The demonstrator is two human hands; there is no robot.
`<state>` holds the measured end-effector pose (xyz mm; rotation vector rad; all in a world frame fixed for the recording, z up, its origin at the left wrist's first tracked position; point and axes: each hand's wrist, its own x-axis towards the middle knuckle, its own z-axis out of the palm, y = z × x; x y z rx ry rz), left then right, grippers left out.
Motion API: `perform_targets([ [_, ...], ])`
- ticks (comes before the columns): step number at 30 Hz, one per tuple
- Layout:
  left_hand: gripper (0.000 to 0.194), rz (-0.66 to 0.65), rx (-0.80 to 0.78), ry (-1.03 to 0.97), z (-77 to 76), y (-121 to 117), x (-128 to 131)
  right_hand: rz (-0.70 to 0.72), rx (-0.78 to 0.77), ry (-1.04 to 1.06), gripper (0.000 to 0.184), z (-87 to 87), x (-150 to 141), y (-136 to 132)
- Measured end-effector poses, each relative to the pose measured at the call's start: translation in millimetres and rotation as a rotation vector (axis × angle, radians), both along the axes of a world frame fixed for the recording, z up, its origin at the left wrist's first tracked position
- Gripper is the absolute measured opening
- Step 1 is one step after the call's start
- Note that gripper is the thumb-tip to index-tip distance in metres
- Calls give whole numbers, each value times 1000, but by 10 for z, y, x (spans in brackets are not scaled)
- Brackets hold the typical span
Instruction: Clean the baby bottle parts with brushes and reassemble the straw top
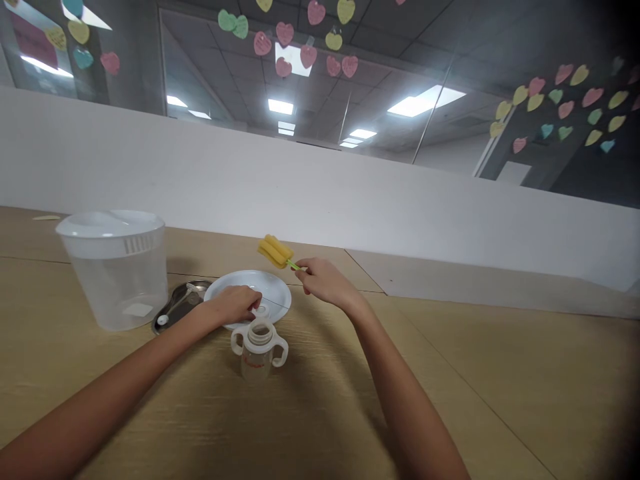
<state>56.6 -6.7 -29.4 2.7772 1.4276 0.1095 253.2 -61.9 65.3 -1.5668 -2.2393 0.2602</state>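
My right hand (323, 279) pinches the thin green handle of a bottle brush with a yellow sponge head (276, 251), held up above the table and pointing left. Over a white plate (283, 293), my left hand (237, 305) has its fingers curled down at a small whitish round part (261, 311), which they partly hide. A baby bottle (257, 353) stands upright just in front of the plate, its mouth uncovered. It has a white collar with two curved side handles and red print on its clear body.
A clear plastic bucket with a white lid (113, 270) stands at the left. Between it and the plate lies a dark metal tray (183, 300) holding a thin white stick-like piece (175, 305). A low white wall (300, 193) runs behind the wooden table (450, 373).
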Motion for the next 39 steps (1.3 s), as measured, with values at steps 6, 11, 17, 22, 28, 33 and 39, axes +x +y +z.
perform_targets([
  [6, 26, 13, -25, -35, -37, 67, -4, 4, 0, -4, 25, -20, 3, 25],
  [11, 22, 15, -49, -66, -66, 120, -26, 7, -3, -11, 27, -23, 8, 35],
  [17, 18, 1, -60, -63, -74, 140, -42, 1, -13, -1, 27, -10, 16, 24],
  [22, 22, -3, -94, -32, -60, 156, -102, -8, -14, 8, 28, -9, 18, 21],
  [28, 26, 38, -118, 40, 3, 132, -172, -10, -19, 19, 28, -8, 13, 16],
  [33, 24, 57, -127, 64, 12, 114, -185, -6, -18, 12, 26, 3, 9, 5],
  [39, 25, 75, -123, 44, 46, 85, -180, -19, -16, 10, 27, 15, 6, -9],
])
